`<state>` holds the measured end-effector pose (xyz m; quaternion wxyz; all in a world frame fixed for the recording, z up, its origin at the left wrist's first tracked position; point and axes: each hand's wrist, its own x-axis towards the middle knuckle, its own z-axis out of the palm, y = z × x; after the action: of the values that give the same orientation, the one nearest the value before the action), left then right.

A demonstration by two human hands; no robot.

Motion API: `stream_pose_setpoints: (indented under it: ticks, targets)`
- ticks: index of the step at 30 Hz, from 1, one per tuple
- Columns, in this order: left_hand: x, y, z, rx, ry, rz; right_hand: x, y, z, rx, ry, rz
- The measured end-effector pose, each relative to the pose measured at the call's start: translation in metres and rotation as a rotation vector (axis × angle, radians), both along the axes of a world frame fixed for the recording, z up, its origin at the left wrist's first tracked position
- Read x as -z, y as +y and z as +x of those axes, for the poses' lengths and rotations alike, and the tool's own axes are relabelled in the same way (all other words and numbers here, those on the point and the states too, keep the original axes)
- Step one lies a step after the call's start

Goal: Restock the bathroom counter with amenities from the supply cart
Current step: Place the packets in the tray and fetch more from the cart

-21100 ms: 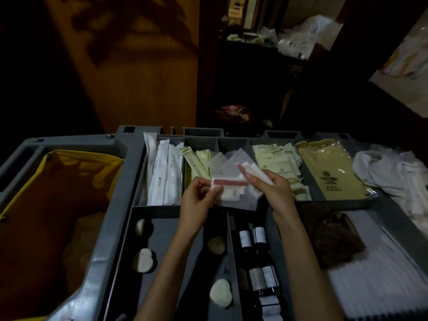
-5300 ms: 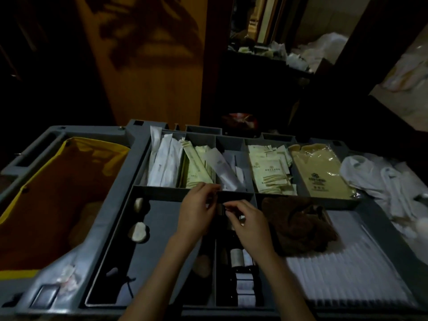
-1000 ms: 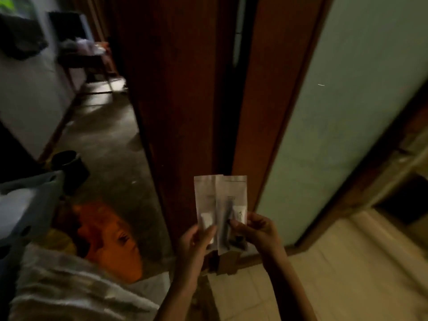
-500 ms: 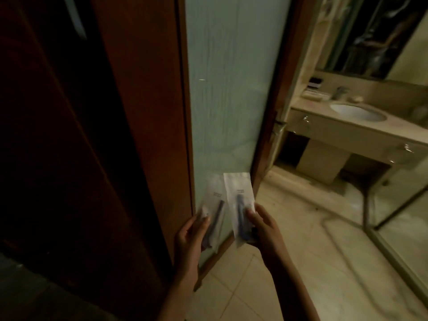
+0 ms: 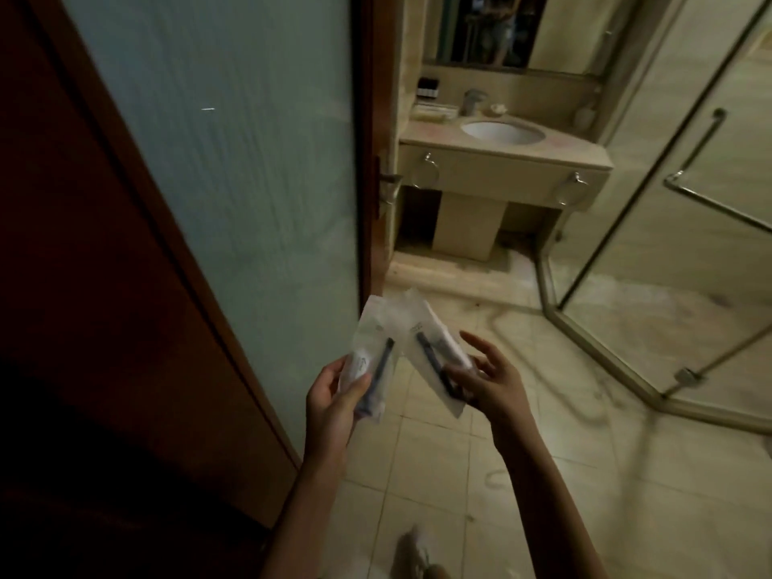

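Note:
I hold two white sealed amenity packets, each with a dark toothbrush-like item inside. My left hand [image 5: 334, 401] grips the left packet [image 5: 372, 361] by its lower end. My right hand [image 5: 488, 380] pinches the right packet [image 5: 430, 348] at its lower edge, with the other fingers spread. The packets fan apart in a V in front of me. Ahead, at the far end of the room, stands the beige bathroom counter [image 5: 438, 137] with an oval white sink [image 5: 503, 131], well beyond both hands.
A wooden door with a frosted glass panel [image 5: 234, 160] stands open on my left, its handle [image 5: 390, 179] near the counter. A glass shower enclosure [image 5: 668, 244] fills the right. A small tray [image 5: 432, 112], a tap and a mirror sit at the counter's back. Tiled floor lies between.
I have turned from the cart and come through the doorway into the bathroom. The counter is nearer and more central. The two packets have spread apart and my right fingers have opened out.

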<state>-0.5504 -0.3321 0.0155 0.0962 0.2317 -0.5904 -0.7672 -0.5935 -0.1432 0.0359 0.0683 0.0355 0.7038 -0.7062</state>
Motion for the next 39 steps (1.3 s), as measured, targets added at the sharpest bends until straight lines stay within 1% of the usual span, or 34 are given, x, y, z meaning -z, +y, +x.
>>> stream_pose_setpoints:
  ticks: [3, 5, 8, 12, 16, 19, 24, 27, 32, 35, 39]
  targets:
    - [0.003, 0.006, -0.029, 0.012, 0.010, -0.010, 0.013, 0.010, -0.026, 0.131, 0.027, 0.023]
    - [0.006, 0.011, -0.052, 0.008, 0.008, -0.026, 0.018, 0.016, -0.048, 0.165, 0.050, 0.026]
    - [0.011, 0.020, -0.096, -0.001, 0.000, -0.047, 0.022, 0.027, -0.093, 0.164, 0.084, 0.028]
    - [0.014, 0.041, -0.174, -0.019, 0.000, -0.068, 0.019, 0.048, -0.172, 0.150, 0.134, 0.051]
    - [-0.003, 0.077, -0.268, -0.012, 0.068, -0.080, 0.001, 0.082, -0.266, 0.156, 0.141, 0.020]
    - [-0.010, 0.103, -0.326, 0.011, 0.095, -0.090, -0.001, 0.106, -0.322, 0.180, 0.152, -0.007]
    - [-0.001, 0.131, -0.390, 0.082, 0.070, -0.072, 0.016, 0.143, -0.375, 0.238, 0.087, -0.060]
    - [0.010, 0.146, -0.427, 0.130, 0.032, -0.070, 0.027, 0.164, -0.402, 0.328, 0.033, -0.094]
    - [0.033, 0.167, -0.497, 0.147, -0.015, -0.085, 0.048, 0.192, -0.453, 0.416, 0.001, -0.090]
    - [0.042, 0.179, -0.549, 0.126, -0.015, -0.087, 0.056, 0.206, -0.501, 0.474, 0.024, -0.068]
    - [0.047, 0.185, -0.635, 0.125, 0.011, -0.093, 0.050, 0.228, -0.591, 0.532, 0.053, -0.063]
